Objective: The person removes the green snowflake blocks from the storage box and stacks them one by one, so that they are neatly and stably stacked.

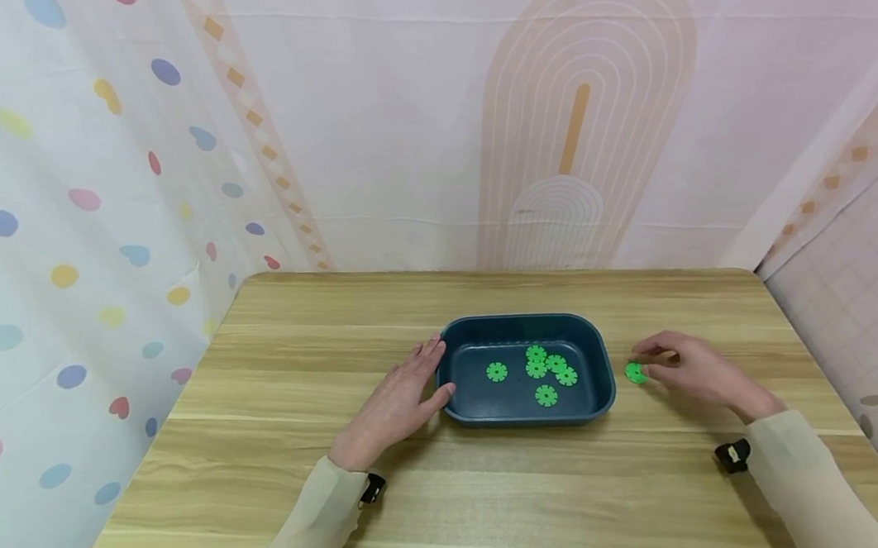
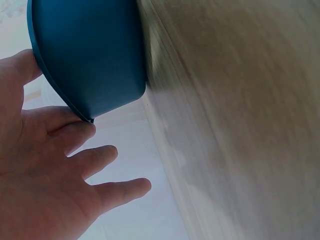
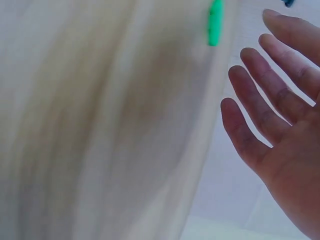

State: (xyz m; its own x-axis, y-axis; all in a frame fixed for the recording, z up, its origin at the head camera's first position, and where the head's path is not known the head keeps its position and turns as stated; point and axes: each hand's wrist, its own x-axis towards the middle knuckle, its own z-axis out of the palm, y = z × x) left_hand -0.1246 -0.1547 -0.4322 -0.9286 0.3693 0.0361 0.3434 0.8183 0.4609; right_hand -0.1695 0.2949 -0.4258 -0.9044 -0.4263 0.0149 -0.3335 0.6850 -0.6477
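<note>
A dark blue tray (image 1: 473, 400) with rounded corners stands on the table. Several green notched discs (image 1: 546, 395) lie flat inside it, most bunched toward the right, with a lone disc (image 1: 497, 372) at the left. My left hand (image 1: 399, 392) rests against the tray's left end; in the left wrist view, its thumb and forefinger touch the tray rim (image 2: 60, 95) while the other fingers stretch out free. To the right of the tray, my right hand (image 1: 695, 370) reaches over another green disc (image 1: 635, 373). The right wrist view shows that disc (image 3: 214, 22) apart from my spread, slightly bent fingers.
The wood-grain table (image 1: 517, 493) ends at a back edge in front of a patterned curtain (image 1: 401, 140). A dotted curtain (image 1: 77, 205) hangs at the left. Dark straps (image 1: 732, 456) hang by both sleeves.
</note>
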